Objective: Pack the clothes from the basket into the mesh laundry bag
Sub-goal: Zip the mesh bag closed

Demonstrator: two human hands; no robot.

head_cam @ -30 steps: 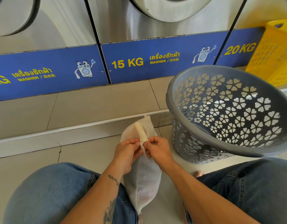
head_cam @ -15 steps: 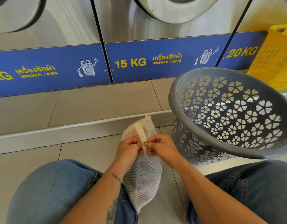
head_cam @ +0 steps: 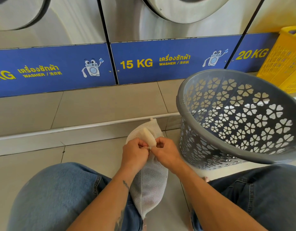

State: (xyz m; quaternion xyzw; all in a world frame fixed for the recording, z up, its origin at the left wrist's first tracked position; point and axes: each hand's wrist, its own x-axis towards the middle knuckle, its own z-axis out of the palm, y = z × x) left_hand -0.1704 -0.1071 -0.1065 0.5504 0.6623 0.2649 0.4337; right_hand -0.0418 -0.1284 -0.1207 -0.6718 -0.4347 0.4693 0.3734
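A white mesh laundry bag (head_cam: 149, 182) lies lengthwise between my knees, bulging as if filled. Both hands meet at its upper part. My left hand (head_cam: 134, 153) pinches the bag's fabric beside the zip, and my right hand (head_cam: 166, 151) pinches the small zip pull and the cream zip cover. The grey basket (head_cam: 182, 104) with flower-shaped holes stands tilted to the right; no clothes show in the part of its inside that I see.
Steel washers with blue panels (head_cam: 160, 60) line the wall behind a raised tiled step (head_cam: 94, 107). A yellow basket (head_cam: 284, 60) stands at the far right. My jeans-clad knees (head_cam: 57, 194) frame the tiled floor.
My hands stay together on the bag's zip, with only slight finger movement. The view has shifted a little to the left.
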